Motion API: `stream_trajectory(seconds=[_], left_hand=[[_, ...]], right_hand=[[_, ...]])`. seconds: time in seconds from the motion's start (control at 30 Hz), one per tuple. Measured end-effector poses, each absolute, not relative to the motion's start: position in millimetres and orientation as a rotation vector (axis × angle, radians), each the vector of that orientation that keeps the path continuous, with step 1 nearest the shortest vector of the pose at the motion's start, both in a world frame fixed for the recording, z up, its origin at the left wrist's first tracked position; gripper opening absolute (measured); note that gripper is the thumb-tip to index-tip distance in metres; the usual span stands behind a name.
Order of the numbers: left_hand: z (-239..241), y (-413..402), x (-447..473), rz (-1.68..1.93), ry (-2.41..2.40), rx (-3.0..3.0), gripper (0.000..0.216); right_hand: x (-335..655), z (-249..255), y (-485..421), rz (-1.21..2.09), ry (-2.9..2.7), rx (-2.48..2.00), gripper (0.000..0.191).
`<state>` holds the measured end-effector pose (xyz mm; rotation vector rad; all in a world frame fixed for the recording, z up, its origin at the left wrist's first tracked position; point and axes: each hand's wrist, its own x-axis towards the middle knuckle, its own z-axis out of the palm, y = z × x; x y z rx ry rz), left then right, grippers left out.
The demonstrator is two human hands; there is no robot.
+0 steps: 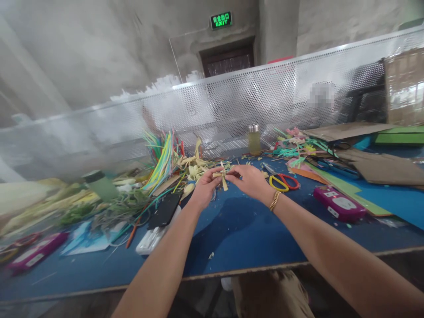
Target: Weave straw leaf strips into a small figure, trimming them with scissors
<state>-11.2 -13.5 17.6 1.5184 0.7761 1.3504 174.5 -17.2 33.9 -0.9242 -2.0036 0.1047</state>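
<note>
Pale yellow strip piece (225,182): up between both hands, over the blue bench (238,234), about mid-length and toward its far edge. Left hand (207,184) closed on it, thumb against fingertips. Right hand (249,179) pinching the opposite side, thumb and index nearly meeting; remaining fingers curled.

Handling, my read: very light, thin, bendy like paper or dried leaf. Not slippery, but easy to crease or tear at the narrow arms. Best hold is the middle where the strips cross, fingertip pressure only; pulling by one arm looks risky. Exact material too small to tell.

Containers: green tumbler (102,186), lidded, leaning, toward the bench's left end; contents hidden. Yellowish see-through bottle (254,140), silver top, upright by the far edge; can't tell if that's liquid or tinted wall. Magenta box (338,204) lies inside the near right corner, second magenta case (39,252) at the near left corner; neither shows its contents. White box (147,243) sits near the front edge, left of the left forearm, black phone (165,210) lying partly over it; inside not visible.

Loose stock: coloured stem bundle (162,161) and pale flower pile (195,171) left of the hands, no holder visible. Scissors (284,182) with yellow and red handles lie just beyond the right wrist.
</note>
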Motion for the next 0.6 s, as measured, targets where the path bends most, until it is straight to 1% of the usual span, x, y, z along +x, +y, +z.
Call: stream_trajectory(seconds=[0.1,0.2,0.33,0.53,0.6], left_hand=[[19,-14,-15,1.338,0.836,1.623,0.04],[21,-17,-15,1.295,0.858,1.726,0.034],[22,-20,-9,1.357,0.955,1.834,0.027],[24,-22,-5,1.379,1.136,2.079,0.009],[24,-24,-6,1.386,1.169,2.137,0.006]], right_hand=[[176,34,-14,0.048,-2.1,-0.9,0.013],[178,37,-12,-0.174,-2.171,-0.935,0.016],[180,39,-13,-0.385,-2.226,-0.946,0.017],[177,35,-16,-0.437,-2.245,-0.874,0.019],[176,34,-17,-0.43,-2.241,-0.86,0.021]])
